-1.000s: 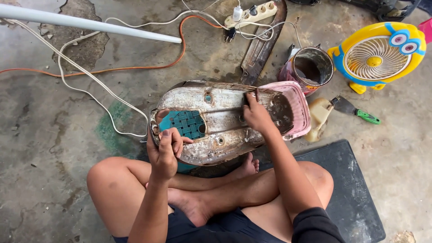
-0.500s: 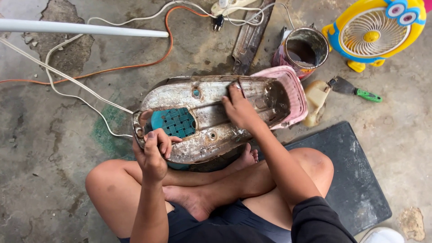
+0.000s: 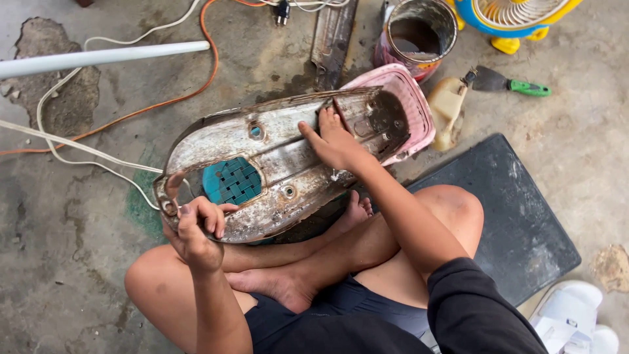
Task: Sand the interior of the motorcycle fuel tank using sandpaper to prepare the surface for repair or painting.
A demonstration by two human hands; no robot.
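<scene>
Rusty metal shell held on the lap, both hands on it

Concrete floor [image 3: 78, 275] fills the frame, cracked and stained; black mat [image 3: 517, 223] at lower right under the person's crossed legs; the rusty metal shell [image 3: 288, 157], a long curved panel with a cutout showing teal woven plastic, lies across the middle of the frame, tilted, its narrow end at lower left and its wide end at upper right against a pink tub [image 3: 413, 105]; left hand [image 3: 196, 229] at lower-left centre, fingers curled and clamped round the narrow end's rim; right hand [image 3: 334, 141] just right of centre, pressed onto the shell's inner face, fingers together and bent, whether something sits under them I cannot tell; surface looks patchy, pale grey in some bands and brown rust in others, so judged partway cleaned, the wide end and edges still dark; white pipe [image 3: 98, 58] at upper left; orange cable [image 3: 196, 85] and white cords beside it; dirty tin can [image 3: 419, 29] at top centre-right; yellow and blue fan [image 3: 517, 16] at top right; green-handled scraper [image 3: 511, 82] right of the can; white sandal [image 3: 576, 321] at bottom right
</scene>
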